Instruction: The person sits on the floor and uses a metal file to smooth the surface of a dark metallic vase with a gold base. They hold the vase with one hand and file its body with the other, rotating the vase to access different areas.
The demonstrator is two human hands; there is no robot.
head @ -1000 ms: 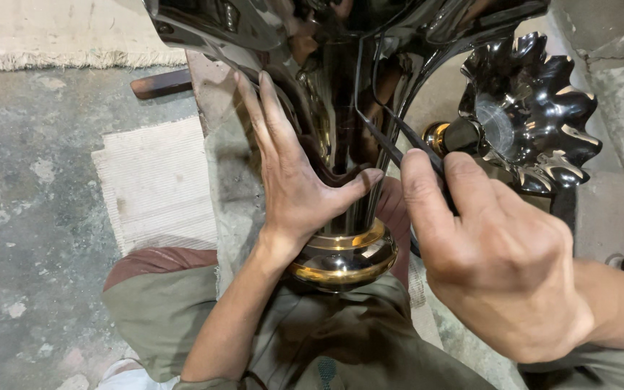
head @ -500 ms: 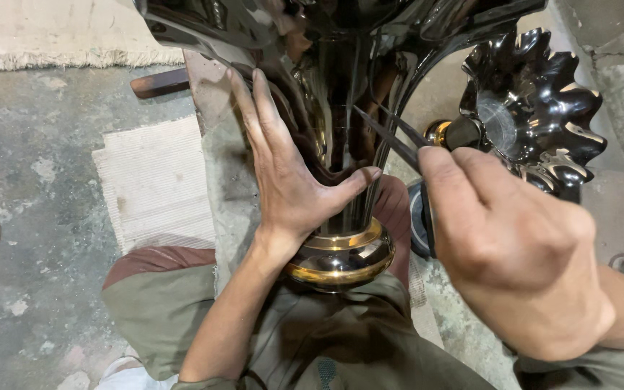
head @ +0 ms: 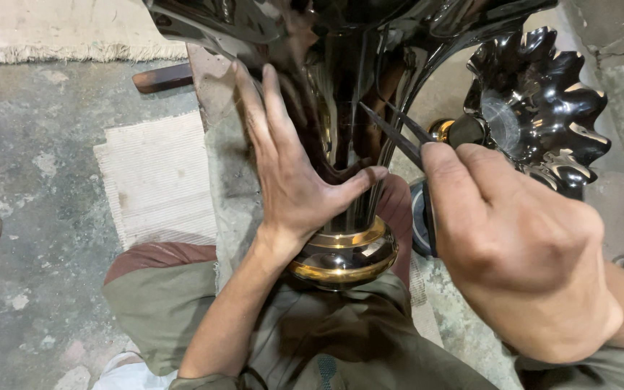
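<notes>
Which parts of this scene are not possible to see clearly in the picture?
- Head view: the top of the black vase is cut off by the upper edge.
- The tip of the thin dark tool is lost against the vase's dark reflections.
- The right hand hides its own fingers' grip on the tool.
- The left hand covers the vase's neck.
- The scalloped black bowl hides its own base.
</notes>
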